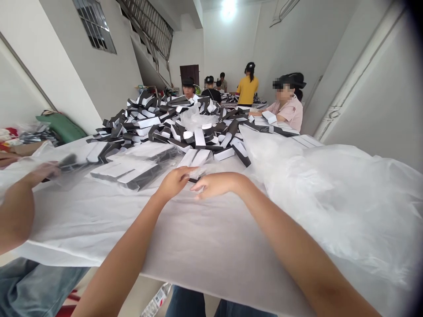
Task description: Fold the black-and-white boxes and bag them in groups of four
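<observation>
My left hand [173,181] and my right hand [216,184] meet over the white-covered table [185,237], fingertips together. Both pinch the edge of a clear plastic bag [197,172] that holds flat black-and-white box pieces [194,157]. Just beyond my hands rises a big heap of black-and-white folded boxes [172,123]. Left of my hands lies another clear bag filled with box pieces [132,169].
A co-worker's arm [20,202] at the left grips a plastic bag. A large pile of crumpled clear plastic [330,193] covers the table's right side. Several people sit or stand at the far end. A green bag [62,125] rests by the left wall.
</observation>
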### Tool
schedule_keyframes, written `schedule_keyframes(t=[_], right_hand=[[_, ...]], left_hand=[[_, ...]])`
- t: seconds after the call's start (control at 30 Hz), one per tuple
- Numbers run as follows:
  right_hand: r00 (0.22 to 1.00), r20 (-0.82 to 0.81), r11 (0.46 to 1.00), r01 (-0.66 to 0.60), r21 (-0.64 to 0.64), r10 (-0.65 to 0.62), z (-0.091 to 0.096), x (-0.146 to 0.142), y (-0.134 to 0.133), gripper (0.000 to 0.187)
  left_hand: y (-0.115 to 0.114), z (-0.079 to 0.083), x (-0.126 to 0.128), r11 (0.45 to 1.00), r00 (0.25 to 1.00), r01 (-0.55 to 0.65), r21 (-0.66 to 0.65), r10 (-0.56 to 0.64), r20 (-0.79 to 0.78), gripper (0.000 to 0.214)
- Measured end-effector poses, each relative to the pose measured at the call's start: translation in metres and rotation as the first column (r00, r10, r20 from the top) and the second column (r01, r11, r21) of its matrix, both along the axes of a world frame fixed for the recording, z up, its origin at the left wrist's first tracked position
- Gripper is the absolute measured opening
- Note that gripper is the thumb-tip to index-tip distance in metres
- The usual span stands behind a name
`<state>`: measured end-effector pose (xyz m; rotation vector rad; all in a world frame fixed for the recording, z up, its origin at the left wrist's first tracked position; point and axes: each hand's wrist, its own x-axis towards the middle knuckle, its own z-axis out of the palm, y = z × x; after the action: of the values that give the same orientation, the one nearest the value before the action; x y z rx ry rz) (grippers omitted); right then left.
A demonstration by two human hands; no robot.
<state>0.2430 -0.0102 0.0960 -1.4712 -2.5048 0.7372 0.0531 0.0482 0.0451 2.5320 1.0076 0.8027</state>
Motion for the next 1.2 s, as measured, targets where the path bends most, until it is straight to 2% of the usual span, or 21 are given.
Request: schedule_keyframes(t=[0.03, 0.07, 0.1, 0.13, 0.17, 0.2, 0.23, 0.27, 0.33, 0.37, 0.47, 0.57, 0.7, 0.83, 1.03, 1.2], right_hand=[[0.989, -0.126, 0.995, -0.089, -0.038, 0.084, 0.012, 0.008, -0.002, 0.041], [0.950, -0.280, 0.989, -0.148, -0.022, 0.136, 0.021, 0.018, -0.001, 0.040], [0.897, -0.416, 0.989, -0.145, 0.039, 0.148, 0.025, 0.029, 0.003, 0.039], [0.852, -0.512, 0.990, -0.051, 0.130, 0.112, 0.024, 0.041, 0.010, 0.039], [0.835, -0.550, 0.967, 0.121, 0.226, 0.023, 0.019, 0.053, 0.019, 0.038], [0.832, -0.543, 0.893, 0.327, 0.309, -0.116, 0.009, 0.065, 0.030, 0.037], [0.816, -0.483, 0.767, 0.520, 0.376, -0.316, -0.004, 0.077, 0.041, 0.037], [0.770, -0.376, 0.634, 0.638, 0.438, -0.515, -0.019, 0.087, 0.052, 0.037], [0.697, -0.312, 0.537, 0.705, 0.462, -0.646, -0.050, 0.104, 0.068, 0.041], [0.674, -0.283, 0.511, 0.716, 0.476, -0.682, -0.065, 0.110, 0.072, 0.045], [0.656, -0.217, 0.489, 0.707, 0.511, -0.722, -0.097, 0.118, 0.074, 0.052], [0.653, -0.146, 0.486, 0.677, 0.553, -0.743, -0.109, 0.117, 0.070, 0.054], [0.642, -0.088, 0.476, 0.648, 0.595, -0.762, -0.108, 0.109, 0.072, 0.045], [0.684, -0.020, 0.554, 0.608, 0.568, -0.729, -0.103, 0.102, 0.076, 0.030], [0.789, -0.027, 0.642, 0.518, 0.565, -0.614, -0.105, 0.088, 0.069, 0.031], [0.815, -0.092, 0.614, 0.501, 0.610, -0.573, -0.098, 0.066, 0.072, 0.038]], left_hand=[[0.000, 0.000, -0.001, 1.000, 0.999, 0.020, -0.002, -0.020, -0.048, 0.040], [0.000, 0.000, -0.001, 0.999, 0.993, 0.045, -0.018, -0.046, -0.111, 0.036], [-0.001, 0.000, -0.001, 0.997, 0.982, 0.064, -0.048, -0.072, -0.177, 0.033], [-0.003, -0.001, 0.001, 0.994, 0.967, 0.071, -0.088, -0.090, -0.238, 0.032], [-0.006, -0.001, 0.002, 0.990, 0.953, 0.063, -0.129, -0.098, -0.287, 0.033], [-0.008, -0.001, 0.004, 0.985, 0.941, 0.048, -0.163, -0.100, -0.324, 0.035], [-0.011, -0.001, 0.006, 0.982, 0.933, 0.029, -0.189, -0.094, -0.347, 0.039], [-0.013, 0.000, 0.007, 0.979, 0.929, 0.010, -0.204, -0.085, -0.360, 0.041], [-0.016, 0.002, 0.008, 0.978, 0.930, -0.007, -0.208, -0.070, -0.362, 0.043], [-0.016, 0.004, 0.008, 0.979, 0.933, -0.010, -0.204, -0.065, -0.354, 0.043], [-0.015, 0.006, 0.007, 0.979, 0.940, 0.009, -0.203, -0.078, -0.332, 0.041], [-0.014, 0.003, 0.006, 0.969, 0.937, 0.020, -0.246, -0.104, -0.333, 0.041], [-0.015, -0.001, 0.006, 0.942, 0.962, 0.049, -0.333, -0.135, -0.239, 0.049], [-0.017, -0.001, 0.007, 0.965, 0.994, 0.062, -0.255, -0.081, -0.067, 0.048], [-0.011, -0.002, 0.009, 0.991, 1.000, 0.001, -0.131, -0.003, -0.016, 0.043], [-0.012, -0.004, 0.012, 0.997, 1.000, 0.002, -0.071, -0.001, 0.014, 0.040]])
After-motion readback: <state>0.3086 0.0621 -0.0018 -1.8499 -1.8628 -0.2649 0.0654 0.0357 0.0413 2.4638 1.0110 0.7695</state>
